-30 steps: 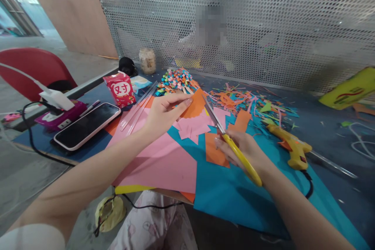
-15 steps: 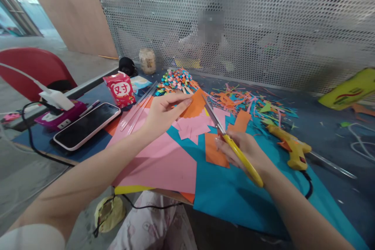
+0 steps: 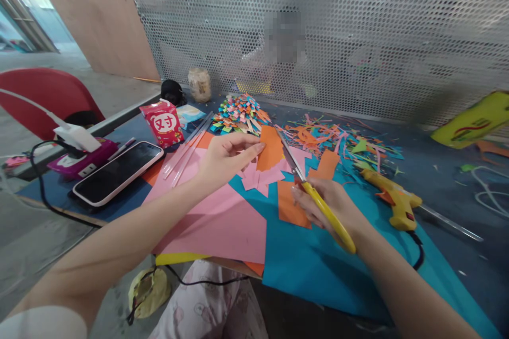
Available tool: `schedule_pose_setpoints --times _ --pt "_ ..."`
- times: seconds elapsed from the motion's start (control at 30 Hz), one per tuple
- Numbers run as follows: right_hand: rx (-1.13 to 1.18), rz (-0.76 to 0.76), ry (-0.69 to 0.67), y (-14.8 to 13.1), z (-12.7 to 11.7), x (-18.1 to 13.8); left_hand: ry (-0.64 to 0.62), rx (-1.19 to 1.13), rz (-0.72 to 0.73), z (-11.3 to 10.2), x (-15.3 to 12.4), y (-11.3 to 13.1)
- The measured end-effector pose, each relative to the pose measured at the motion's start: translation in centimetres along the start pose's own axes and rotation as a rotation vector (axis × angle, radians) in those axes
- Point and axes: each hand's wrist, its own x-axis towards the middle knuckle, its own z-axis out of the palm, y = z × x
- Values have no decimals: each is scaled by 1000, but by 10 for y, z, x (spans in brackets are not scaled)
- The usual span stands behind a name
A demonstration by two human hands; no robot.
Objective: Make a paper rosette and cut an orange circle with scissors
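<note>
My left hand (image 3: pixel 226 158) pinches an orange paper piece (image 3: pixel 271 148) above the pink sheet (image 3: pixel 214 217). In my right hand (image 3: pixel 332 204) are yellow-handled scissors (image 3: pixel 314 193), their blades pointing up-left toward the orange piece and close to its right edge. More orange pieces (image 3: pixel 289 204) lie on the blue sheet (image 3: pixel 318 259) by my right hand. Small pink offcuts (image 3: pixel 262 176) lie under the held piece.
A yellow glue gun (image 3: pixel 393 196) lies right of my right hand. A phone (image 3: pixel 119 170), a red snack packet (image 3: pixel 164 123), clear sticks (image 3: pixel 186 149) and a charger (image 3: pixel 77 137) sit at the left. A pile of folded coloured pieces (image 3: pixel 238 111) and paper scraps (image 3: pixel 330 137) lie behind, before a perforated metal screen (image 3: pixel 318 26).
My left hand has turned the orange piece more upright and shifted it slightly right, nearer the scissor blades. My right hand with the scissors has barely moved.
</note>
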Motion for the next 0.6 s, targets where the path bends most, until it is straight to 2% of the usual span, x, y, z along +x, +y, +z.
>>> schedule_pose_setpoints --times 0.33,0.6 --pt "-4 1 13 3 2 1 -118 10 -93 4 -4 6" --pt "-29 2 14 1 5 0 -177 21 -111 5 -5 -2"
